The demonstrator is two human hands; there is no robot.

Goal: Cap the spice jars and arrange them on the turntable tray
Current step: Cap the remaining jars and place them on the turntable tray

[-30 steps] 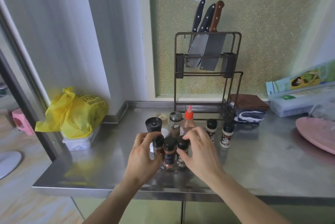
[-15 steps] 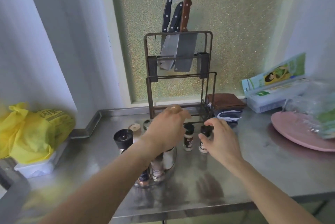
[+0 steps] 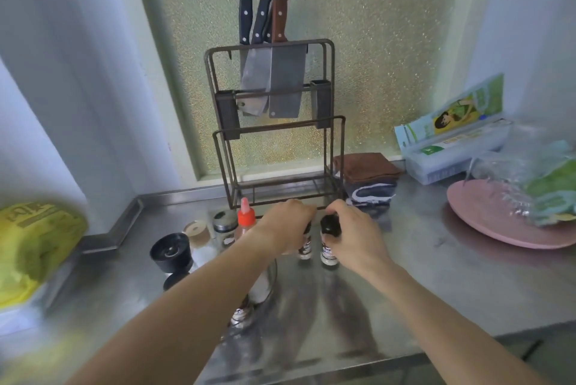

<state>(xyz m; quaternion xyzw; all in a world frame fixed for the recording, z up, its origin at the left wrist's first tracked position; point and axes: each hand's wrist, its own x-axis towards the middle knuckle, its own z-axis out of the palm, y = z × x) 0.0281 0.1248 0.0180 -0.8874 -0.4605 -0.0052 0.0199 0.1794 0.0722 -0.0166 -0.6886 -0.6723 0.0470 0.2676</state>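
Note:
Two small spice jars with black caps stand side by side on the steel counter in front of the knife rack. My left hand (image 3: 285, 225) is closed over the left jar (image 3: 305, 249), hiding its cap. My right hand (image 3: 355, 233) grips the right jar (image 3: 329, 252) around its black cap. The turntable tray (image 3: 272, 282) sits under my left forearm, which hides most of it; a capped jar (image 3: 239, 314) on it shows at its near side. A black grinder (image 3: 170, 251), a beige-lidded jar (image 3: 197, 230), a metal-lidded jar (image 3: 225, 224) and an orange-capped bottle (image 3: 246, 218) stand at the tray's far left.
A wire knife rack (image 3: 274, 123) with cleavers stands at the back. Folded cloths (image 3: 367, 176) lie to its right, then a pink plate (image 3: 498, 219) with a plastic bag and a wrap box (image 3: 452, 148). A yellow bag (image 3: 34, 244) sits far left.
Both hands left the jars on the turntable and reached back to the two jars by the rack. Each hand has now closed on one jar. The view shifted right.

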